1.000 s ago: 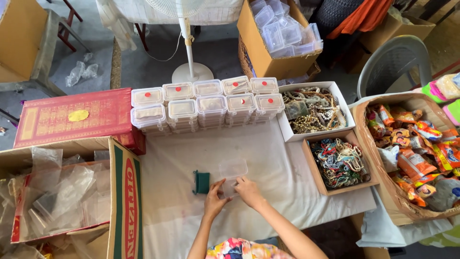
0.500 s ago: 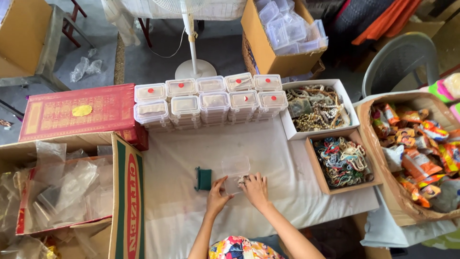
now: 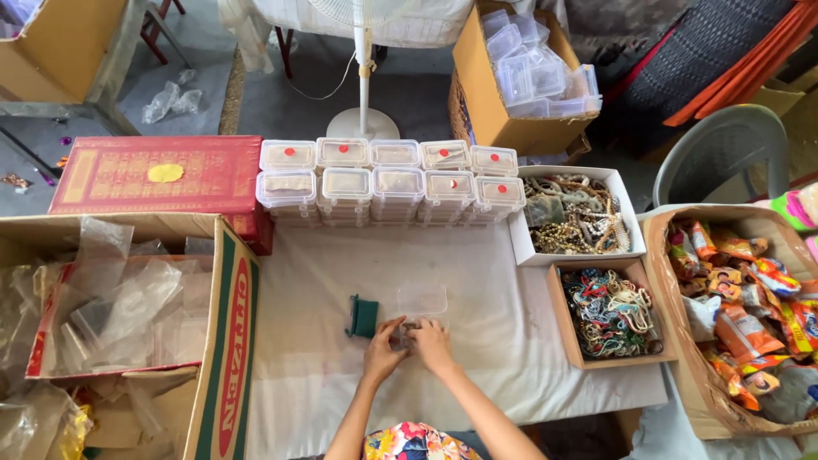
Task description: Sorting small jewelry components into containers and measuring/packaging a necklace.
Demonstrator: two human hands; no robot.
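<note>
My left hand (image 3: 383, 348) and my right hand (image 3: 432, 343) meet over a small clear plastic box (image 3: 420, 302) lying on the white tablecloth (image 3: 315, 375). The fingers of both hands pinch the near edge of the box or something small at it; what exactly is between them is hidden. A small dark green pouch (image 3: 364, 316) lies just left of my left hand.
Stacked clear lidded boxes (image 3: 388, 181) with red dots line the back. A white tray of beaded jewellery (image 3: 573, 213) and a cardboard tray of colourful bracelets (image 3: 610, 312) stand right. A snack-packet box (image 3: 737, 315), a bag-filled carton (image 3: 119, 324), a red box (image 3: 153, 175), and a fan stand (image 3: 363, 119) surround.
Both hands have shifted slightly toward me and closed in on the near edge of the clear box. The camera view has tilted a little; the green pouch has stayed put.
</note>
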